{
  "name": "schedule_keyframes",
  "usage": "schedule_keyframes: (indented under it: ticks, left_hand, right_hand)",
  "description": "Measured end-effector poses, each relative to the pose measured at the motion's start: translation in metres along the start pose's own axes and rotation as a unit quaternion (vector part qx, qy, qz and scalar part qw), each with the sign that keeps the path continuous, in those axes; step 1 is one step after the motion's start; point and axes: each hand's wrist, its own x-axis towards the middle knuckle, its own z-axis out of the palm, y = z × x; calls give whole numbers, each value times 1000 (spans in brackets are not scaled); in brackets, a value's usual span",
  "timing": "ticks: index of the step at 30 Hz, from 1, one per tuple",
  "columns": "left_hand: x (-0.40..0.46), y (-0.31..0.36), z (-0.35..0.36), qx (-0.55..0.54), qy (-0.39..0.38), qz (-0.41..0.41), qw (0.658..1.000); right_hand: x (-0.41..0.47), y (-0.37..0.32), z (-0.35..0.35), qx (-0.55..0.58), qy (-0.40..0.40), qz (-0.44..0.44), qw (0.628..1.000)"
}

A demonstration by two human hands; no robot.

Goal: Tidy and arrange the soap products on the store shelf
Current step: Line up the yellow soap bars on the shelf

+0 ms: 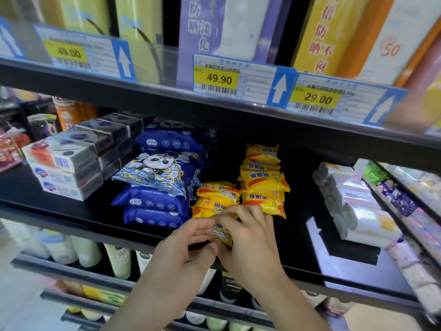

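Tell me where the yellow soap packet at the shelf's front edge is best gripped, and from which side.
Grip the yellow soap packet across its short ends, coming from the front. It lies flat at the shelf edge with stacks behind it, so probably only the front is free. The left hand and right hand already pinch it there.

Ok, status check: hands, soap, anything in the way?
Both hands, left hand and right hand, gripping one yellow soap bar at shelf front. Blue packs close on the left. Nothing blocking.
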Motion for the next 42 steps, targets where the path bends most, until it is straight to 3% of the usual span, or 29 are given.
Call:
schedule_keyframes:
  ticks: [6, 9, 12, 15, 17, 23, 25, 35, 42]
  left_hand:
    - [10, -7, 10, -5, -4, -18, 1000]
    - [14, -8, 13, -16, 0, -20, 1000]
    - [18, -10, 16, -13, -2, -22, 1000]
    - [20, -9, 17, -7, -4, -27, 1000]
    - [21, -8, 17, -8, -1, -29, 1000]
    - [30, -1, 21, -29, 10, -44, 999]
    - [33, 0, 22, -34, 13, -43, 998]
    - [45, 1, 36, -83, -4, -53, 995]
    - [56, 28, 51, -235, -21, -111, 966]
  right_hand:
    - [9, -4, -3, 0, -24, 0, 1000]
    - [5, 5, -12, 63, -29, -8, 998]
    - [7, 29, -27, 168, 45, 28, 984]
    - [26, 65, -42, 154, 94, 127, 975]
    - [41, 87, -46, 124, 55, 167, 976]
    - [74, 121, -41, 42, -143, 154, 977]
    - [76, 126, -35, 49, -153, 154, 975]
    - [40, 114, -34, 129, 100, 104, 981]
    - [-15, 70, -47, 204, 155, 62, 965]
